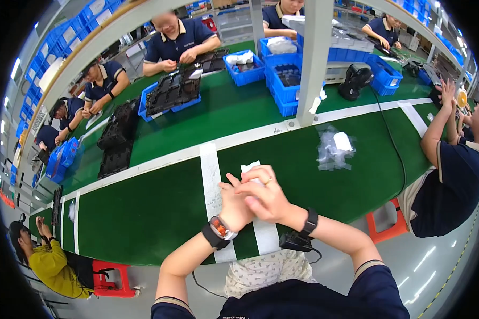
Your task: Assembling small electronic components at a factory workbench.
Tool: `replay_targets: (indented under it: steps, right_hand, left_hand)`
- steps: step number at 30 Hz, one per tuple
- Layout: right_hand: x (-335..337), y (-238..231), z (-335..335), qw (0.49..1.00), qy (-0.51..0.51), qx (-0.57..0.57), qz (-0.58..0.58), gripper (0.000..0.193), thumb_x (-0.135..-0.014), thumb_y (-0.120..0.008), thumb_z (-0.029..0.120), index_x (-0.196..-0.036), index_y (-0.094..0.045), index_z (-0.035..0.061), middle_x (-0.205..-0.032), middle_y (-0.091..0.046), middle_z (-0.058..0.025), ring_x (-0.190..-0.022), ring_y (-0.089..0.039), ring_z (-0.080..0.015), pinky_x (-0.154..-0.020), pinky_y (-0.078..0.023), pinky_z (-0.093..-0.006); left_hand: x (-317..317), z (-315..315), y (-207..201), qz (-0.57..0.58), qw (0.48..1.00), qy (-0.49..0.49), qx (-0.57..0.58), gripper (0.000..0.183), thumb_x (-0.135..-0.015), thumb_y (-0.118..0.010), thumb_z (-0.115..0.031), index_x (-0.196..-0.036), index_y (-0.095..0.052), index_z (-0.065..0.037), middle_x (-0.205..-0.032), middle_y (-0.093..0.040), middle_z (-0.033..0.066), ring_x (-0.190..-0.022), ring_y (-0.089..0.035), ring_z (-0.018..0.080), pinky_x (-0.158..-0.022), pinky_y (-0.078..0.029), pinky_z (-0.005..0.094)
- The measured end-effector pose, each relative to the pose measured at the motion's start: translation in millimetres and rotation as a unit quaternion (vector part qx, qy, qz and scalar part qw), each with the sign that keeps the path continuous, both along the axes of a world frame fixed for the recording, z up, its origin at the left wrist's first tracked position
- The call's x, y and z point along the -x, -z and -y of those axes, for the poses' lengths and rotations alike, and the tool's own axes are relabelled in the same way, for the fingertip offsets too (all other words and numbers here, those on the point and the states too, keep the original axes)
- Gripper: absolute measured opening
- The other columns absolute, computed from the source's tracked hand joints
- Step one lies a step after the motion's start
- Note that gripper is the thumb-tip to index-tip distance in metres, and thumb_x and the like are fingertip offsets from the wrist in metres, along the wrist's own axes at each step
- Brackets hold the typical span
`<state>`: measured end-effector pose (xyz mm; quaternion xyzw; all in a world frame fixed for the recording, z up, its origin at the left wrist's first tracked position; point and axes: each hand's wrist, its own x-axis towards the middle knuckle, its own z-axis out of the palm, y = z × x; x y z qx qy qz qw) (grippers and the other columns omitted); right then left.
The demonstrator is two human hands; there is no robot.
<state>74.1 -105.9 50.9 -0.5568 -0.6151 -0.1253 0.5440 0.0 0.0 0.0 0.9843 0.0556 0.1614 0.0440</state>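
My left hand (233, 206) and my right hand (267, 198) meet above the near edge of the green table (143, 212). Bent, spread fingers of the right hand lie across the left hand, a ring on one of them. Two digits of the left hand stretch out to the upper left; its other fingers are hidden behind the right hand. No object shows in either hand. Beneath them runs a white strip (266, 237), with a second white strip (210, 166) just left of it. A watch (219, 227) sits on my left wrist, a black band (308, 222) on my right.
Clear plastic pieces (330, 157) with a white piece lie to the right. A small black device (295, 242) with a cable sits at the table edge. Beyond a white rail stand a post (310, 80), blue bins (282, 87) and black moulded parts (173, 90). Co-workers sit around.
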Motion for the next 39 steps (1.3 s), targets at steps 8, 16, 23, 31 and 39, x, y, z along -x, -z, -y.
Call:
replay_targets:
  steps: [8,16,23,31,39]
  right_hand:
    - [1,4,170,0.979,0.04,0.2,0.0,0.007,-0.064,-0.059,0.002,-0.066,-0.053,0.0054,-0.058,-0.048,-0.0061,-0.054,-0.049,-0.0225,-0.05,-0.038,-0.032]
    - [125,236,378,0.716,0.094,0.67,-0.17,0.025,-0.076,-0.043,0.027,-0.077,-0.057,0.0066,-0.075,-0.059,-0.0126,-0.071,-0.056,-0.0325,-0.06,-0.045,-0.0413]
    - [217,379,476,0.551,0.04,0.811,-0.19,0.029,-0.069,-0.05,0.032,-0.089,-0.059,0.0136,-0.085,-0.061,-0.0114,-0.082,-0.057,-0.0314,-0.069,-0.046,-0.0413]
    - [229,406,501,0.544,0.062,0.798,-0.252,0.03,-0.067,-0.053,0.032,-0.09,-0.059,0.0132,-0.086,-0.061,-0.0117,-0.083,-0.057,-0.0305,-0.07,-0.045,-0.0408]
    - [259,438,497,0.538,0.032,0.781,-0.316,0.032,-0.065,-0.056,0.032,-0.09,-0.059,0.0127,-0.087,-0.061,-0.0119,-0.085,-0.057,-0.0296,-0.072,-0.045,-0.0403]
  left_hand:
    - [136,-8,-94,-0.106,0.963,0.075,0.238,0.021,-0.076,-0.057,-0.016,-0.092,-0.058,-0.002,-0.086,-0.06,0.0114,-0.077,-0.057,0.027,-0.068,-0.046,0.0333]
    - [389,-6,151,-0.124,0.778,0.3,-0.537,0.023,-0.076,-0.048,-0.021,-0.092,-0.056,-0.008,-0.087,-0.053,0.0045,-0.088,-0.049,0.0196,-0.081,-0.038,0.0333]
    - [373,-32,219,-0.024,0.683,0.314,-0.659,0.022,-0.076,-0.048,-0.019,-0.092,-0.056,-0.006,-0.086,-0.054,0.0054,-0.085,-0.051,0.0197,-0.078,-0.039,0.0327]
    - [360,-63,308,0.131,0.535,0.32,-0.771,0.021,-0.077,-0.048,-0.017,-0.092,-0.056,-0.004,-0.085,-0.056,0.0067,-0.081,-0.053,0.0197,-0.075,-0.041,0.0317]
    - [369,-99,322,0.243,0.368,0.324,-0.837,0.02,-0.078,-0.049,-0.014,-0.092,-0.056,-0.002,-0.084,-0.057,0.0079,-0.078,-0.055,0.0198,-0.071,-0.043,0.0308]
